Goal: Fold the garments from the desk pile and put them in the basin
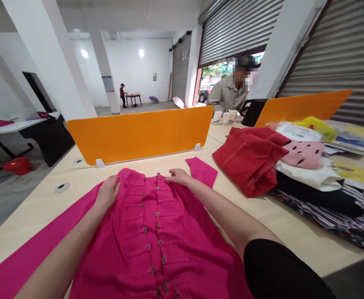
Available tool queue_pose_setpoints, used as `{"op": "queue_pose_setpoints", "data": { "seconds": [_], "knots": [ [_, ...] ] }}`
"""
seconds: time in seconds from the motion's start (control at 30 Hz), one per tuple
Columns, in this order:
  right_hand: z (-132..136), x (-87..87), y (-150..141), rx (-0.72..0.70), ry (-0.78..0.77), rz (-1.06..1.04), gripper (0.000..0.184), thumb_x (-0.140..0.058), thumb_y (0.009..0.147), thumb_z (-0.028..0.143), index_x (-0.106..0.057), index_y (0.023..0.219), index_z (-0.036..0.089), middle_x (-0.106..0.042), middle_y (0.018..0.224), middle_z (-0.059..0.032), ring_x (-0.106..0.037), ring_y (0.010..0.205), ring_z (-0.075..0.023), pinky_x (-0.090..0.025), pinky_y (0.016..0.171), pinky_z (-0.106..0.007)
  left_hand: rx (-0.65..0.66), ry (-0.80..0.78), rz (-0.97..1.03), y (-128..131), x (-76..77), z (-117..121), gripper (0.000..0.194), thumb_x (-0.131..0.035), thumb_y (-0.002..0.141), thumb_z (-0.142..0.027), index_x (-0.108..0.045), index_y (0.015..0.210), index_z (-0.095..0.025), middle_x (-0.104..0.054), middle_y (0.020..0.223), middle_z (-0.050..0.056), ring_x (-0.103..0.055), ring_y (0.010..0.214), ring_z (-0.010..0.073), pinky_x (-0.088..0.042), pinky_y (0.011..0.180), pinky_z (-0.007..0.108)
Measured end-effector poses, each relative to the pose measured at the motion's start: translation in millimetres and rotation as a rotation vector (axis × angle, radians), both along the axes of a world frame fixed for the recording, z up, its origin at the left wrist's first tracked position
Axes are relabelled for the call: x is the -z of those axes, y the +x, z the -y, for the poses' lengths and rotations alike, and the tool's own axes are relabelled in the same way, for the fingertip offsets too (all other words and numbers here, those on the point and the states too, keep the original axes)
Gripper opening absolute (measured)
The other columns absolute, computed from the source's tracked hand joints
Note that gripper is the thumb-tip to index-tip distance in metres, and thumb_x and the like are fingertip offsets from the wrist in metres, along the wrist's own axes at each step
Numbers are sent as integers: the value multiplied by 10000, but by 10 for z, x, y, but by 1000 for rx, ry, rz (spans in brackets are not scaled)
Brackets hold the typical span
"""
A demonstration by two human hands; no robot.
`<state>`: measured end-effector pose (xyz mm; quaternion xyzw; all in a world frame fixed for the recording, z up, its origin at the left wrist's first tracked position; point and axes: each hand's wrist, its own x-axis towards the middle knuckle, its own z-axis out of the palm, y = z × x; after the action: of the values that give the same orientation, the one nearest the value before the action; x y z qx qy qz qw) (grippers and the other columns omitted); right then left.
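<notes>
Head view, and here's the pink shirt (132, 232), spread open-fronted across the lower middle of the frame on the pale surface (82, 178). The left hand (108, 192), left of centre, pinches one shoulder; the right hand (179, 176), mid-frame, grips the other, fingers narrow. Orange divider (141, 135) beyond, folded red cloth (247, 160) right of centre!

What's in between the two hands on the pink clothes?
In the head view, the top part of the pink garment lies between the left hand and right hand, with a few buttons.
</notes>
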<state>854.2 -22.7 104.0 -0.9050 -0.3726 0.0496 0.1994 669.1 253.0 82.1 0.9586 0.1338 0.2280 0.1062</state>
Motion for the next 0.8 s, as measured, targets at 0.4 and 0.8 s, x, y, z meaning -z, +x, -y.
{"op": "queue_pose_setpoints", "data": {
  "seconds": [0.4, 0.8],
  "knots": [
    [292, 456, -531, -611, 242, 325, 162, -578, 915, 324, -649, 909, 178, -614, 1144, -109, -544, 1024, -216, -409, 859, -331, -147, -487, -174, 604, 317, -379, 931, -605, 769, -579, -240, 1476, -95, -550, 1356, 195, -613, 1142, 277, -485, 947, 356],
    [-83, 411, -580, -113, 126, -61, 232, -583, 866, 219, -700, 1066, 199, -689, 1000, -44, -617, 919, -170, -427, 811, -249, -211, -480, -187, 799, 124, -308, 573, -629, 729, -412, -592, 1223, -124, -700, 1117, 147, -657, 1027, 289, -488, 873, 341]
  ]
}}
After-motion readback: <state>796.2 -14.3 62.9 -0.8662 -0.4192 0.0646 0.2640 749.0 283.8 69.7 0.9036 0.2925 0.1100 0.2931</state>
